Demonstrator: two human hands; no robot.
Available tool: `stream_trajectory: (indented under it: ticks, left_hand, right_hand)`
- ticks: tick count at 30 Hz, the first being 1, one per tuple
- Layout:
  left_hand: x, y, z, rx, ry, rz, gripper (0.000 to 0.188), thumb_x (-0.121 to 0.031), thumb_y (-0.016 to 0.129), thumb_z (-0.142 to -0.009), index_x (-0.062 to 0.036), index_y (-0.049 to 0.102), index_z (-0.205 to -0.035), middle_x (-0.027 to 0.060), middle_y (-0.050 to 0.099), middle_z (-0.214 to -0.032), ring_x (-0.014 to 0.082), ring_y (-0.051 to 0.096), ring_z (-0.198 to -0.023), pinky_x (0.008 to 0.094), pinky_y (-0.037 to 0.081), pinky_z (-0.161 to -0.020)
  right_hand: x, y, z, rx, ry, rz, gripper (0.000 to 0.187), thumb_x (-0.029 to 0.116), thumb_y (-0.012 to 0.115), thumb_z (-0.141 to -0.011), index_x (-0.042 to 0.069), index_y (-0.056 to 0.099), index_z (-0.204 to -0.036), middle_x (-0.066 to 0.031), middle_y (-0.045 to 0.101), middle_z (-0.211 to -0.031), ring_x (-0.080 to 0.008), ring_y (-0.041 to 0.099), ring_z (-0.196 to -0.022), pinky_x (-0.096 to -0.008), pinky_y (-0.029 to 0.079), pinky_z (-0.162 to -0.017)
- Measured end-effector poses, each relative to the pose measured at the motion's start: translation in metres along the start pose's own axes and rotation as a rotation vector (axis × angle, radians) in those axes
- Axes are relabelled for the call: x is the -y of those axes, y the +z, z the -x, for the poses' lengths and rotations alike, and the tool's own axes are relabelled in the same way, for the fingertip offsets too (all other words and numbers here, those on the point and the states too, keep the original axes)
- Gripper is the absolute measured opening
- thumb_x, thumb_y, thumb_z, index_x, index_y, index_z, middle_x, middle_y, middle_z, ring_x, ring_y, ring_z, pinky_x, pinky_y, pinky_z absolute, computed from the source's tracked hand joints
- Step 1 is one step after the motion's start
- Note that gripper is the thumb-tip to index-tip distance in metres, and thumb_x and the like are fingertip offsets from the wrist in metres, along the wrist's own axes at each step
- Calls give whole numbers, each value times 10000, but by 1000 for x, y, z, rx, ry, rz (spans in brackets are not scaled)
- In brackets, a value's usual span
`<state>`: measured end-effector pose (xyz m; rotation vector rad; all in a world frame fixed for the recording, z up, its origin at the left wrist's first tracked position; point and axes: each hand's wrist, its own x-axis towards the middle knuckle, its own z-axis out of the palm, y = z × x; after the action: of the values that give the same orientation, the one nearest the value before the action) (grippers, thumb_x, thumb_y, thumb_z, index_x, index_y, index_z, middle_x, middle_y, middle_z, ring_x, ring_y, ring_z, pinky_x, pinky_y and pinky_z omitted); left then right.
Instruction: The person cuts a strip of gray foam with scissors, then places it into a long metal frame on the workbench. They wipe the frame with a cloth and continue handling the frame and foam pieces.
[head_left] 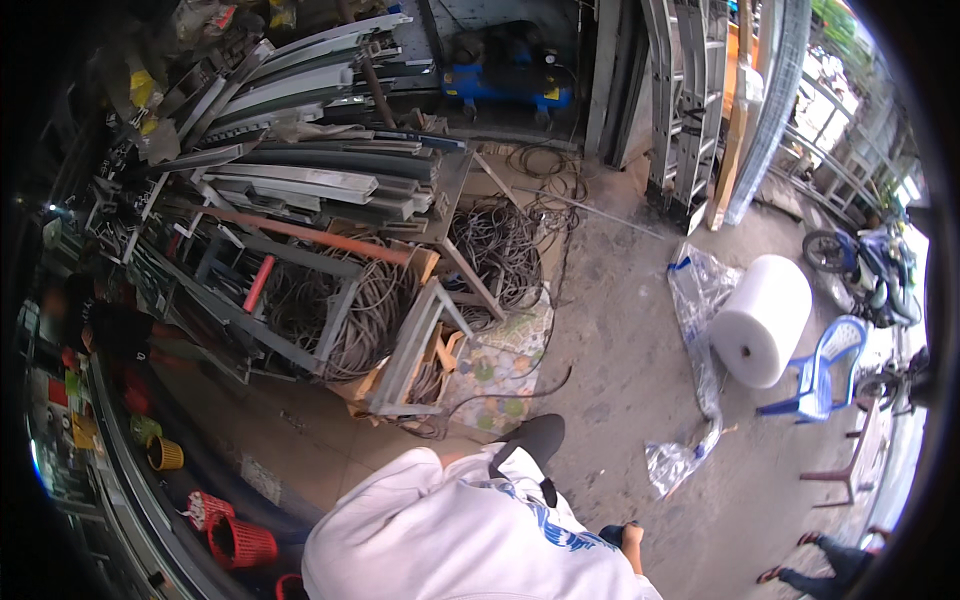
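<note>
At the lower right of my white shirt (pixel 450 530), my right hand (pixel 632 545) is closed around a small dark object (pixel 613 535). Its kind cannot be made out. A short strip of my left arm (pixel 456 459) shows beyond the white sleeve, while the hand itself is hidden. Past it on the floor lie a patterned sheet (pixel 495 385) and a dark cable (pixel 500 398). A large white roll of wrapping material (pixel 762 320) stands to the right, beside crumpled clear plastic (pixel 700 290).
Metal profiles (pixel 300 185) fill a rack at the left, with coiled cables (pixel 370 310) below. A blue compressor (pixel 505 85) and ladders (pixel 685 110) stand at the back. At right are a blue chair (pixel 832 370), a motorbike (pixel 875 270) and another person's legs (pixel 825 578). Red baskets (pixel 240 543) stand lower left.
</note>
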<state>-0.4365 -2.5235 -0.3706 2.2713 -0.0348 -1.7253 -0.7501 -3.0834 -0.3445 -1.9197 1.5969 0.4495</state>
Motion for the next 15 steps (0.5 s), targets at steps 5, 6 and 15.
stream_trajectory:
  ticks: [5, 6, 15]
  left_hand:
    - [-126, -45, -57, -66, 35, 77, 422, -459, 566, -870, -74, 716, -956, 156, 710, -969, 295, 672, -912, 435, 501, -788]
    - [-157, -63, -77, -83, 64, 72, 417, -456, 565, -869, -76, 716, -952, 157, 710, -968, 299, 672, -914, 437, 502, -786]
    - [-419, -319, -154, -514, 425, -8, 382, -431, 564, -887, -89, 683, -1008, 139, 702, -1003, 341, 664, -941, 451, 511, -798]
  right_hand:
    - [75, 9, -117, 184, -75, 144, 276, 118, 601, -798, -15, 715, -1010, -197, 713, -956, -307, 688, -923, -384, 528, -781]
    - [100, 19, -138, 185, -79, 188, 294, 115, 595, -787, -8, 717, -1025, -196, 714, -972, -303, 688, -930, -376, 527, -801]
    - [406, -57, -247, 63, -549, -596, 250, 158, 574, -901, -9, 695, -1042, -146, 712, -945, -229, 652, -871, -346, 509, -820]
